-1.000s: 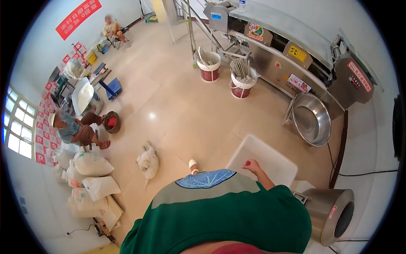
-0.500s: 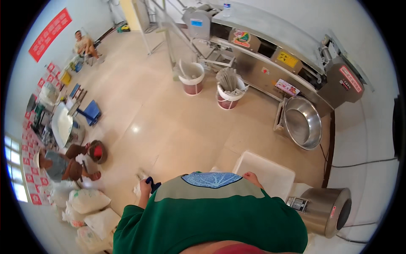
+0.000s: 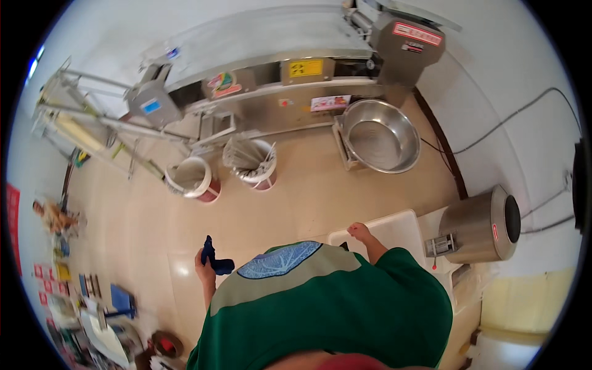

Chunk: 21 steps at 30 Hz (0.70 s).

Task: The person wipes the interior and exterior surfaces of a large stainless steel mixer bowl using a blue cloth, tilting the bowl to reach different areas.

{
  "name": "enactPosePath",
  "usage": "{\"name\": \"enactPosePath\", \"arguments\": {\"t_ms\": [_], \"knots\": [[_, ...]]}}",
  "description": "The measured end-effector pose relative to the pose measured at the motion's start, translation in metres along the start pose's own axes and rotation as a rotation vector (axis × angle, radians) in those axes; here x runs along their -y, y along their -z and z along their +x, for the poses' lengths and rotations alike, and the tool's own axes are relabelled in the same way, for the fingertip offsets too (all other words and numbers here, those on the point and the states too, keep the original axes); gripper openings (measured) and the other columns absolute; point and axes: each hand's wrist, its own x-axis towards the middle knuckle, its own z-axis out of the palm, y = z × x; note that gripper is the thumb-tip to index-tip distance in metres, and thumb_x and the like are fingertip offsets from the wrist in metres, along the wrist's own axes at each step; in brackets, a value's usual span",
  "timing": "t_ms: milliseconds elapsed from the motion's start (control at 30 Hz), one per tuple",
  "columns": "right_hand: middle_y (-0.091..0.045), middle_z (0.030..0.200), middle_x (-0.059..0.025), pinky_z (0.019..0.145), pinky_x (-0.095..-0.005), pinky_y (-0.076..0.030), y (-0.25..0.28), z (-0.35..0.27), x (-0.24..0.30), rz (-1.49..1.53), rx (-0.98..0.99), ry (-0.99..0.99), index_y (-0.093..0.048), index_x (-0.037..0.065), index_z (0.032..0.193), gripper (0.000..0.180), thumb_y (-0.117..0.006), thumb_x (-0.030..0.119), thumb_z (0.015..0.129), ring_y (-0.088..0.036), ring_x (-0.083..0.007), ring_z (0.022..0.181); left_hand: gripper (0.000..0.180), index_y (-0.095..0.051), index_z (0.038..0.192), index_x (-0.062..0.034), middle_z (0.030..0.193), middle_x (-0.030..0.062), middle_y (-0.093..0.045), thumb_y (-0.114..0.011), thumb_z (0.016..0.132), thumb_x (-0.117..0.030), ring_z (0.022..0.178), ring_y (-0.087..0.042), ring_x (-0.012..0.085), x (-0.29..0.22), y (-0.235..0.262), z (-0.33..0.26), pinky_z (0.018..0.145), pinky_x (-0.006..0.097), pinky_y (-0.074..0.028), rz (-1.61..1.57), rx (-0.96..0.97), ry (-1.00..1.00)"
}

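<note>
My left hand (image 3: 204, 265) is closed around a dark blue cloth (image 3: 214, 258), held out in front of my green shirt above the beige floor. My right hand (image 3: 359, 232) rests with bent fingers on the near edge of a white tray (image 3: 401, 231) to my right. Whether it grips the tray's rim I cannot tell. The tray lies next to a steel cylindrical machine (image 3: 487, 225).
A long stainless machine (image 3: 277, 74) runs along the far wall. A large steel bowl (image 3: 380, 135) sits in front of it. Two buckets (image 3: 250, 163) stand on the floor. A person (image 3: 55, 216) sits far left among bags and clutter.
The view has swung to the right toward the steel machine. My left hand with the blue cloth has come up into view. My right hand stays at the white tray.
</note>
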Motion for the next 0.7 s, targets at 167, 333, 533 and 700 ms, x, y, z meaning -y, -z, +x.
{"name": "enactPosePath", "arguments": {"t_ms": [167,333,533,700], "knots": [[-0.065,0.077,-0.0071,0.068,-0.0319,-0.049,0.02,0.03,0.004,0.176,-0.211,0.27,-0.065,0.005,0.086,0.028,-0.067,0.032,0.083,-0.061,-0.0177,0.073,0.039,-0.069,0.099,-0.0053,0.13,0.0173,-0.052,-0.047,0.074,0.015,0.122,-0.049,0.0315,-0.064,-0.107,0.113,0.103,0.039,-0.039,-0.088,0.222,-0.213],[-0.067,0.079,-0.0109,0.063,-0.0371,-0.052,-0.01,0.001,0.005,0.224,-0.225,-0.149,-0.065,0.005,0.088,0.025,-0.064,0.029,0.082,-0.065,-0.0241,0.071,0.036,-0.073,0.092,-0.0146,0.124,0.013,-0.054,-0.056,0.068,0.006,0.112,-0.048,0.0333,-0.164,-0.18,0.206,0.098,0.041,-0.038,0.334,0.351,-0.727],[-0.064,0.074,-0.0094,0.058,-0.0416,-0.049,-0.026,-0.035,-0.047,-0.211,-0.292,0.027,-0.063,0.009,0.08,0.012,-0.061,0.021,0.078,-0.063,-0.0277,0.069,0.061,-0.07,0.112,-0.019,0.116,0.0149,-0.051,-0.051,0.063,0.011,0.109,-0.047,0.0358,-0.273,-0.295,0.272,0.097,0.043,-0.038,0.328,0.601,-0.926],[-0.061,0.069,-0.0052,0.048,-0.0334,-0.045,-0.066,-0.066,-0.033,0.622,-0.502,-0.303,-0.063,0.009,0.077,0.015,-0.064,0.023,0.08,-0.059,-0.0183,0.061,0.064,-0.051,0.136,-0.0194,0.121,0.0172,-0.052,-0.055,0.077,0.006,0.107,-0.052,0.0364,-0.35,-0.394,0.267,0.09,0.043,-0.044,0.347,0.712,-0.978]]}}
